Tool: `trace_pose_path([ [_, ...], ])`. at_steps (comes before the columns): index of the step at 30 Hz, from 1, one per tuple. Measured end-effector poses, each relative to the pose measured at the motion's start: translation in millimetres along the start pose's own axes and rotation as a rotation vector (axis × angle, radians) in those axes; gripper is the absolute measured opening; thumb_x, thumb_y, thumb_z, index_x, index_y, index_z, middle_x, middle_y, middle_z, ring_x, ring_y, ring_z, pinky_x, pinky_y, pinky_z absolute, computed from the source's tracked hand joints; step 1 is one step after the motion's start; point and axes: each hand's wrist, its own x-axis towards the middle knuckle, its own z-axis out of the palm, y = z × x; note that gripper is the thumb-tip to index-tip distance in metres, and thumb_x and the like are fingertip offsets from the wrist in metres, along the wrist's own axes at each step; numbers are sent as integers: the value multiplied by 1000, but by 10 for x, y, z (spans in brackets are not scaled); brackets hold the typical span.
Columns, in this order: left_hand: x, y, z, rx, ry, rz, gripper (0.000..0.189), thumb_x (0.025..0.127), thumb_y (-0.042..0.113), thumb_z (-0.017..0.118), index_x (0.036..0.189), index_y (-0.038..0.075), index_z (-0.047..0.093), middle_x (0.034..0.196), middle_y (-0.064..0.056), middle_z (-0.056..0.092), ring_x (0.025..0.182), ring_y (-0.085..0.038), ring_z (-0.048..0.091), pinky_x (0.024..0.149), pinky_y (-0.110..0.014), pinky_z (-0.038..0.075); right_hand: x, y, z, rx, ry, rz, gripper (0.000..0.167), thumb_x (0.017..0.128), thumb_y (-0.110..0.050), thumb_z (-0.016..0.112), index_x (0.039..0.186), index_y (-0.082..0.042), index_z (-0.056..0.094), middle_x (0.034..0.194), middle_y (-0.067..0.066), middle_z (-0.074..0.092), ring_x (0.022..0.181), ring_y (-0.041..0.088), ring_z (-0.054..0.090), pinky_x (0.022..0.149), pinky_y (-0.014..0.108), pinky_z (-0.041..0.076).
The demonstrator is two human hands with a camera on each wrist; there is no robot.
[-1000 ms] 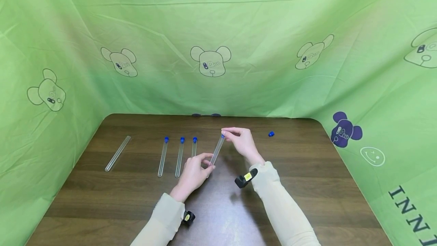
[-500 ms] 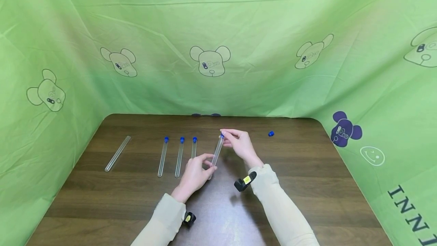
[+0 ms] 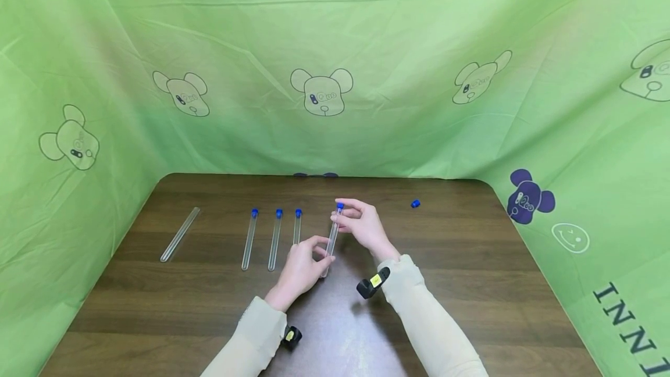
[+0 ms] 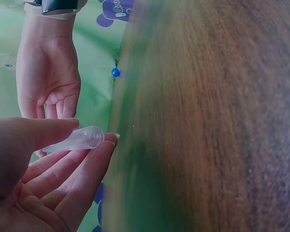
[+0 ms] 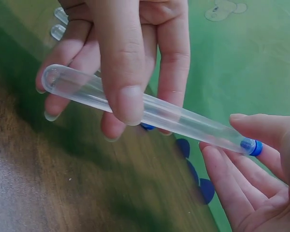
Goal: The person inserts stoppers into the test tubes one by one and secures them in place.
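A clear test tube point(image 3: 332, 238) with a blue cap point(image 3: 340, 206) in its mouth slants above the table, capped end up and away. My left hand point(image 3: 300, 266) pinches its lower half between thumb and fingers; the rounded bottom point(image 4: 93, 137) sticks out past them in the left wrist view. Around the capped end, my right hand point(image 3: 366, 228) holds the tube with thumb and fingers, and the blue cap shows between them in the right wrist view. Left of the hands lie several more capped tubes: one tube point(image 3: 249, 241), a second tube point(image 3: 274, 241), and a third tube point(image 3: 297, 227) partly hidden by my left hand.
An uncapped test tube point(image 3: 180, 234) lies slanted at the left of the brown wooden table point(image 3: 471, 284). One loose blue cap point(image 3: 416, 203) sits at the back right. Green printed cloth point(image 3: 324, 28) hangs around the back and sides.
My right hand's thumb and fingers have slid from the top of the cap down around the tube's upper end, baring the cap. The tube has become more upright. My left hand keeps its grip.
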Motion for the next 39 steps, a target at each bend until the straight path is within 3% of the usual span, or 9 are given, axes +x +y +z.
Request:
trace_pose_path([
  [10, 15, 7, -3, -17, 16, 1, 32, 90, 7, 78, 120, 1, 67, 80, 2, 73, 47, -2, 61, 52, -26, 52, 6, 29, 25, -4, -13, 14, 49, 90, 2, 75, 137, -5, 62, 96, 20, 74, 74, 24, 74, 71, 39, 60],
  [39, -7, 50, -7, -16, 49, 15, 29, 89, 5, 78, 117, 3, 69, 80, 2, 73, 47, -1, 60, 50, -25, 50, -15, -57, 26, 43, -3, -12, 41, 90, 6, 73, 130, 2, 65, 94, 23, 74, 72, 22, 74, 70, 37, 60],
])
